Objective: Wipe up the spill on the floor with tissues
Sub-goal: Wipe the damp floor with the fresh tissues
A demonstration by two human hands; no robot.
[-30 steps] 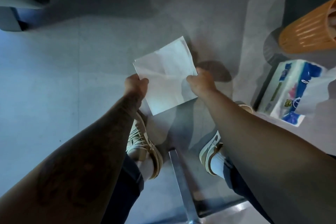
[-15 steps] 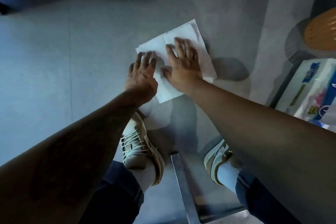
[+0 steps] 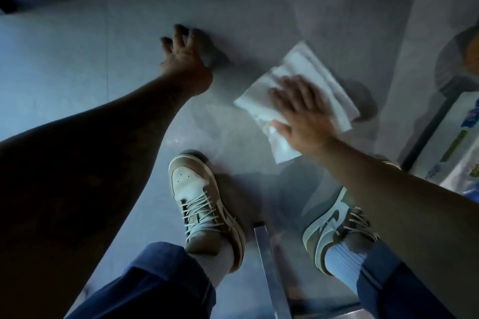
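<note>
Down on the grey floor point(image 3: 77, 72) we see the white tissue point(image 3: 325, 77) lying flat and somewhat creased, right of centre, directly under the right grip point(image 3: 303, 114). That grip is spread, its fingers straight and a little apart, the palm and fingers pressing down on the middle of the sheet; nothing is pinched or curled around. The tissue's far corner reaches beyond the fingertips, one edge runs out to the right of the hand, and its near corner shows below the thumb, pointing toward our feet. The left grip point(image 3: 185, 59) is well apart from the tissue, out to the left, also spread, with its fingertips planted on the bare floor and holding nothing. Nearer to us stand the left shoe point(image 3: 204, 204) and the right shoe point(image 3: 337, 225), with a metal bar point(image 3: 269, 267) between them. At the right edge lies a tissue pack point(image 3: 458, 153), and beyond it an orange bin point(image 3: 473, 57), only partly in view
</note>
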